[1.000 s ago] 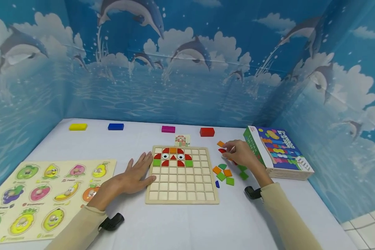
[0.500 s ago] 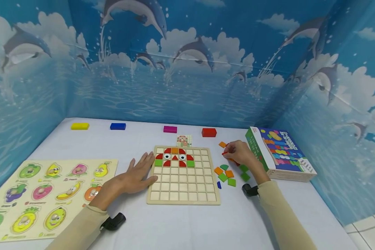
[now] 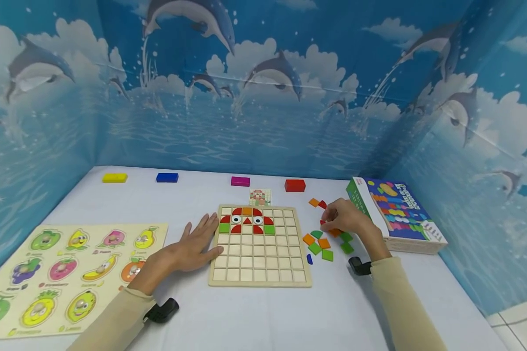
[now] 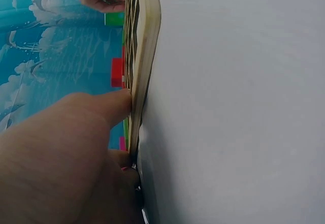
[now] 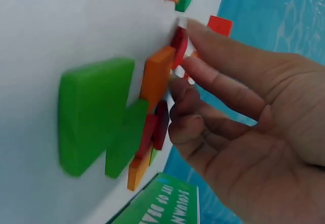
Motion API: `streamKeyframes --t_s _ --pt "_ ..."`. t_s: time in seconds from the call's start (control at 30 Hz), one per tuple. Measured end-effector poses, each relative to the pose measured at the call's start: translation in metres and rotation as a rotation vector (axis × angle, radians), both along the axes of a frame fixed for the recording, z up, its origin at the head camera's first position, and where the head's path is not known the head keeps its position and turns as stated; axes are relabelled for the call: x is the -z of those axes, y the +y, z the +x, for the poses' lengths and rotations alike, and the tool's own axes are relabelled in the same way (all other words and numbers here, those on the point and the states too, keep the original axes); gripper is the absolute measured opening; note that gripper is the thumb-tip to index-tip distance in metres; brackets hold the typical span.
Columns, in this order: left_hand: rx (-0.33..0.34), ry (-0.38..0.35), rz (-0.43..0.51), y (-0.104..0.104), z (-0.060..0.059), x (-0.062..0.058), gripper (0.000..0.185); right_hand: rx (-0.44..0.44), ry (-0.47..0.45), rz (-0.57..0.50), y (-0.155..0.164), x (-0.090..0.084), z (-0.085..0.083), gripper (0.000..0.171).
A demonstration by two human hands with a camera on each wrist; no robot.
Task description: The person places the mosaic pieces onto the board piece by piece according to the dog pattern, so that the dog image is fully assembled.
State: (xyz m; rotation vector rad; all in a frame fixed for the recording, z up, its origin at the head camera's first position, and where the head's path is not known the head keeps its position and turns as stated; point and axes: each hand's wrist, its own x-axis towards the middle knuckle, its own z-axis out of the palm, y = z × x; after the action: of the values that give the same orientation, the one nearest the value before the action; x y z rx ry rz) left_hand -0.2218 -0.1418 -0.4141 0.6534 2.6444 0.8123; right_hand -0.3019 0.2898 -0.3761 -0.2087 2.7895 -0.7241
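Grid board barely begun: two rows of tiles in, the rest of the squares bare.

The red tile [image 5: 179,46] sits pinched at the fingertips of the right hand [image 3: 344,218], down among the loose tiles [image 3: 318,243] on the worktop [image 3: 263,317] right of the grid board [image 3: 260,245]; which way it points I can't tell, too much is hidden. On the board only the top two rows carry pieces, a red, orange and green face with two eyes. The board lies nearly square, far edge toward the pattern card [image 3: 260,197]. The left hand [image 3: 193,248] lies flat and open, fingers against the board's left edge. A box [image 3: 393,214] stands to the right, a fruit puzzle [image 3: 66,273] to the left.
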Motion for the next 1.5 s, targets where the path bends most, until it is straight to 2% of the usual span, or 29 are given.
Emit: streamKeyframes --t_s 0.23,0.43,0.5,0.6,0.7,0.8,1.0,1.13,1.3,1.5 --pt "0.003 0.016 0.026 -0.004 0.000 0.006 0.091 0.011 -0.026 -0.003 0.000 -0.003 0.001 0.015" --pt "-0.015 0.018 -0.004 -0.009 -0.001 0.011 0.090 0.026 -0.020 -0.015 -0.006 -0.001 -0.002 0.018" --pt "-0.014 0.021 -0.002 -0.010 -0.002 0.013 0.090 0.015 0.000 -0.031 -0.009 -0.002 -0.002 0.018" --pt "-0.011 0.028 0.008 -0.009 -0.002 0.014 0.090 -0.062 0.051 -0.092 -0.018 -0.006 0.001 0.017" --pt "-0.001 0.032 0.022 -0.009 -0.002 0.014 0.090 -0.166 0.082 -0.209 -0.037 -0.012 0.009 0.018" --pt "0.010 0.024 0.046 -0.008 -0.001 0.010 0.092 -0.250 0.063 -0.326 -0.068 -0.016 0.019 0.014" --pt "-0.011 0.041 -0.036 -0.005 -0.009 0.015 0.088 -0.298 -0.038 -0.497 -0.135 -0.011 0.028 0.007" --pt "-0.007 0.028 -0.039 -0.005 -0.014 0.020 0.088 -0.318 -0.105 -0.604 -0.166 -0.006 0.029 0.007" --pt "-0.003 0.022 -0.047 -0.004 -0.013 0.020 0.089 -0.291 -0.189 -0.676 -0.192 -0.001 0.033 0.005" --pt "0.001 0.025 -0.061 -0.003 -0.013 0.021 0.089 -0.221 -0.209 -0.642 -0.211 0.007 0.035 0.006"
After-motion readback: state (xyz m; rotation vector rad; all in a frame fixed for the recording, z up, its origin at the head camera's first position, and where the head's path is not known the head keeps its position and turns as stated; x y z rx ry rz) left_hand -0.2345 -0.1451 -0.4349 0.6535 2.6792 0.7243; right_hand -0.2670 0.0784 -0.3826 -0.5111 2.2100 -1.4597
